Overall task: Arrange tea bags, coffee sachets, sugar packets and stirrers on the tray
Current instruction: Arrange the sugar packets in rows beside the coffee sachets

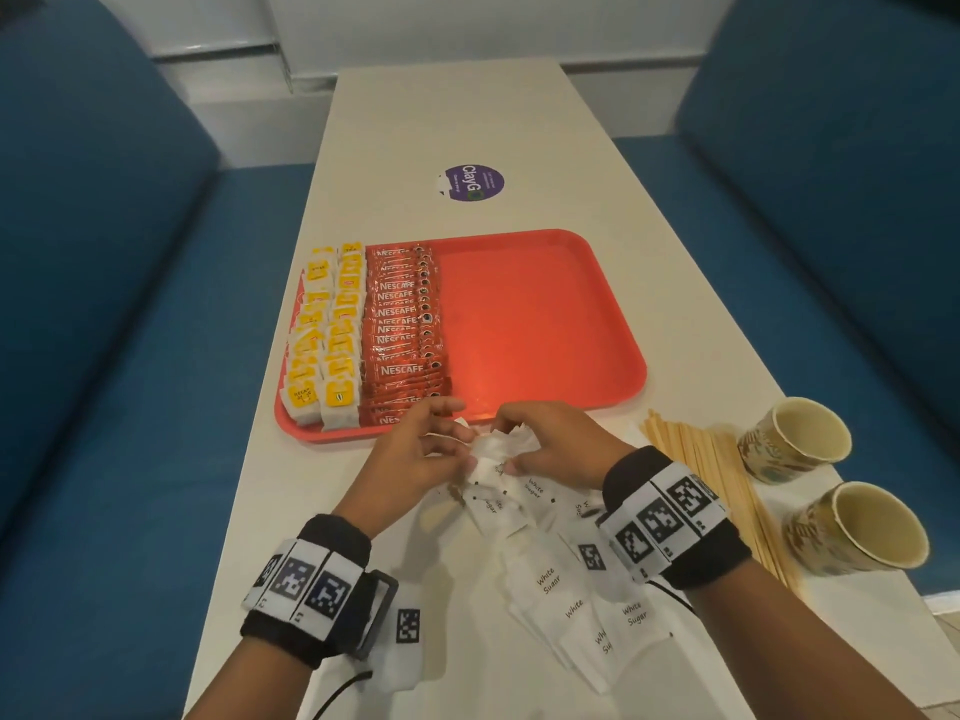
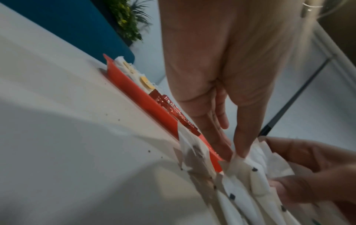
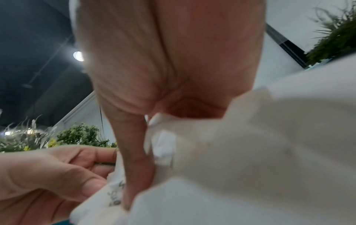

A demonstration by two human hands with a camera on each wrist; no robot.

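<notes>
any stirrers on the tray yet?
No: the wooden stirrers lie on the table right of the red tray.

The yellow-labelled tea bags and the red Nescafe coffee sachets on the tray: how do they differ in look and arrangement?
The yellow-labelled tea bags are squarish white packets with yellow labels; the red Nescafe coffee sachets are long, narrow, glossy red strips. The tea bags form two columns at the left edge of the red plastic tray; the sachets form one overlapping column just right of them. Both run from the far rim to the near rim.
</notes>
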